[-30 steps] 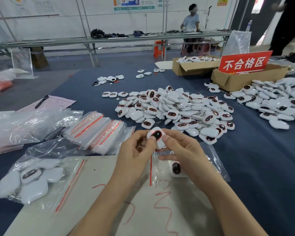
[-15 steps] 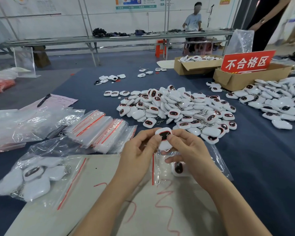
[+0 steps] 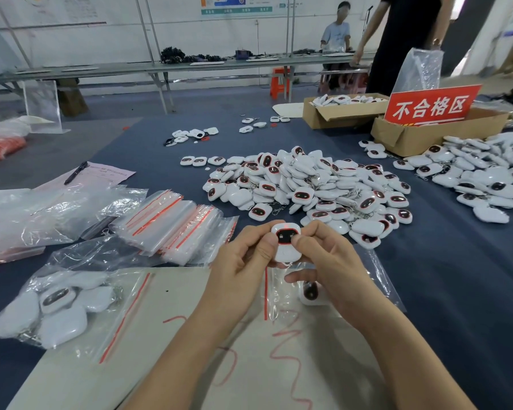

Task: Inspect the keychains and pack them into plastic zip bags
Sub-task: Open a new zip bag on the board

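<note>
My left hand (image 3: 243, 261) and my right hand (image 3: 329, 261) together pinch one white keychain (image 3: 286, 239) with a dark red-rimmed screen, held upright above the table. Its screen shows small lit icons and a red light glows at its top. Under my right hand lies an open zip bag (image 3: 376, 270) with a red seal strip; one keychain (image 3: 310, 292) is inside it. A big pile of loose keychains (image 3: 308, 187) lies just beyond my hands. A stack of empty zip bags (image 3: 172, 223) sits to the left.
A filled zip bag (image 3: 57, 306) lies at the near left on a grey board (image 3: 160, 335). A second keychain heap (image 3: 486, 173) is at right, with cardboard boxes (image 3: 412, 137) and a red sign (image 3: 431, 106) behind. A person in black (image 3: 403, 39) stands by the boxes.
The keychain in my hands has turned upright and its screen and top light are now lit. A person in black has stepped in at the far right.
</note>
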Motion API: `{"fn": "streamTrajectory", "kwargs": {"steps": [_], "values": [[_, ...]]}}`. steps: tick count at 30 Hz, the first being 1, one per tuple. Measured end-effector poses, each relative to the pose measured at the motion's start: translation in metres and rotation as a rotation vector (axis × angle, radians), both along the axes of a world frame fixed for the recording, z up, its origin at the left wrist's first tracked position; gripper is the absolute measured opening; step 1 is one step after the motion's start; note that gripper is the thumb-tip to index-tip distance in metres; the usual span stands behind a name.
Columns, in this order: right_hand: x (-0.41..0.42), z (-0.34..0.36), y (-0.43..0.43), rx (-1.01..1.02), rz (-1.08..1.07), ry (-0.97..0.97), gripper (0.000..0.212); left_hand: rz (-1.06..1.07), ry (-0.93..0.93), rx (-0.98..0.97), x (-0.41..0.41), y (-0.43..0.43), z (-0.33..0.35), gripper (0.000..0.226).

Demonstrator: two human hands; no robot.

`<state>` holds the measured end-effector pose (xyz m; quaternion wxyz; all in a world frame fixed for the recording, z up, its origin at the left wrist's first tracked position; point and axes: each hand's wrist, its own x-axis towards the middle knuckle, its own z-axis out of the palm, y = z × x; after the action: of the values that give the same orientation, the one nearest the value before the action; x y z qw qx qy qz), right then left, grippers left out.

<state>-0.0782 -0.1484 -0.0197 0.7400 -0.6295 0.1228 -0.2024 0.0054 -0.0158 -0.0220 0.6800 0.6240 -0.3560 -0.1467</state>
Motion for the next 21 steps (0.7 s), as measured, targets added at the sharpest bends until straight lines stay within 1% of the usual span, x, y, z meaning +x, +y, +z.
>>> {"fn": "streamTrajectory", "kwargs": {"steps": [3,6,10,14,18,21], "values": [[0.0015,-0.0013,0.0014,0.020,0.004,-0.012,0.015,0.015,0.013,-0.024,0.0004,-0.0007,0.0003,0.025],[0.0023,-0.0025,0.0024,0.050,0.014,-0.036,0.006,0.066,-0.011,-0.028,0.0025,0.0000,-0.0003,0.024],[0.0020,-0.0032,0.0038,0.047,-0.001,-0.053,0.026,0.106,-0.047,-0.005,0.0033,0.0017,0.0001,0.024],[0.0018,-0.0029,0.0061,-0.001,-0.029,-0.074,0.028,0.120,-0.099,0.007,0.0034,0.0029,0.0004,0.025],[0.0037,-0.0033,0.0075,-0.079,-0.102,-0.099,0.011,0.119,-0.068,-0.004,0.0007,0.0010,0.0006,0.024],[0.0051,-0.0046,0.0080,-0.131,-0.154,-0.115,0.011,0.084,-0.021,-0.009,-0.0006,-0.0008,-0.0001,0.023]]}}
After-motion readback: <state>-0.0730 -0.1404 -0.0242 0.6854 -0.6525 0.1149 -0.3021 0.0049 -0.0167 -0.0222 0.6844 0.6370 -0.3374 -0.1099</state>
